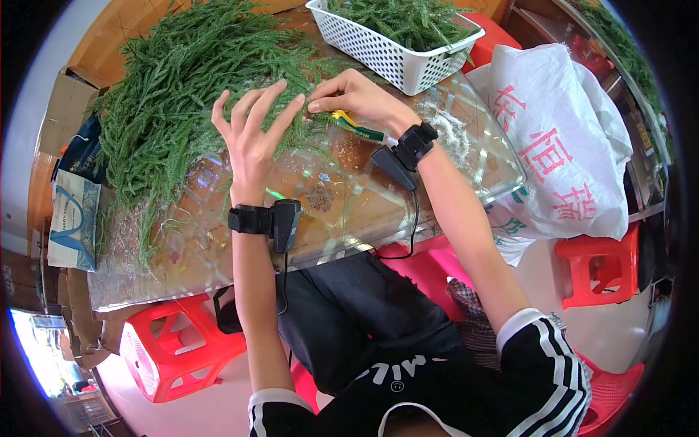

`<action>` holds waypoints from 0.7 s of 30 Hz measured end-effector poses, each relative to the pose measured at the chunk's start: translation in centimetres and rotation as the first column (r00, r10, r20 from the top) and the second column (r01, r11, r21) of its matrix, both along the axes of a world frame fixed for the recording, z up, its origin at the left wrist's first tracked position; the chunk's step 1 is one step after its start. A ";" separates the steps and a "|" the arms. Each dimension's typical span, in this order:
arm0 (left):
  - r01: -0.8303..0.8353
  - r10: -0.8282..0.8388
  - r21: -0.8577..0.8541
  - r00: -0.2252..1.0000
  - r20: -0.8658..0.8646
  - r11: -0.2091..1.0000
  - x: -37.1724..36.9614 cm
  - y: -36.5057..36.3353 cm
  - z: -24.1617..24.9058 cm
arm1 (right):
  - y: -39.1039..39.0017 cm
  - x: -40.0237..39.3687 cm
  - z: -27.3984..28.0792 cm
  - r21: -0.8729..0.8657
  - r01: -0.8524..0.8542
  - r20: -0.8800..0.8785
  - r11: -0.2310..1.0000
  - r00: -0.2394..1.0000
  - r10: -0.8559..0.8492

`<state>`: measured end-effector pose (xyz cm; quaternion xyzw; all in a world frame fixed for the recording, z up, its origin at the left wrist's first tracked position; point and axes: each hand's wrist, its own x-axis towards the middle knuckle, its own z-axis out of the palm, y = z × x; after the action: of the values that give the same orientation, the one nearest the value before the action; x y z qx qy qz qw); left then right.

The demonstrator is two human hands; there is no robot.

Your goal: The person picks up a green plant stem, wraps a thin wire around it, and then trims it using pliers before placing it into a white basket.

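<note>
A big heap of green feathery sprigs [182,80] covers the far left of the glass-topped table [349,211]. My left hand [251,135] is raised at the heap's near edge, fingers spread, thumb and forefinger tips meeting my right hand. My right hand [357,98] pinches a thin green sprig [309,105] at that spot. Under my right palm lies a tool with a yellow and green handle [357,125], partly hidden. Both wrists carry black bands with small devices and cables.
A white slotted basket [397,47] holding more green sprigs stands at the table's far right corner. A white plastic bag with red characters [561,138] sits to the right. Red plastic stools [175,346] [597,266] stand on either side. Cardboard boxes and a paper bag [73,218] lie left.
</note>
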<state>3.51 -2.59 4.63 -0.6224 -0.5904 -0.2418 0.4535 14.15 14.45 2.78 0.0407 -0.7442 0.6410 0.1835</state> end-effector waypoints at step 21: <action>0.198 -0.178 -0.048 0.946 0.271 0.979 -0.6 0.4 0.2 | -0.9 -0.4 -0.1 0.324 0.184 -0.012 0.928 0.982 -0.191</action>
<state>2.91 -2.22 4.83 -0.6544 -0.5924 -0.3427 0.3216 13.76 13.56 2.68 -0.0074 -0.8415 0.4901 0.2272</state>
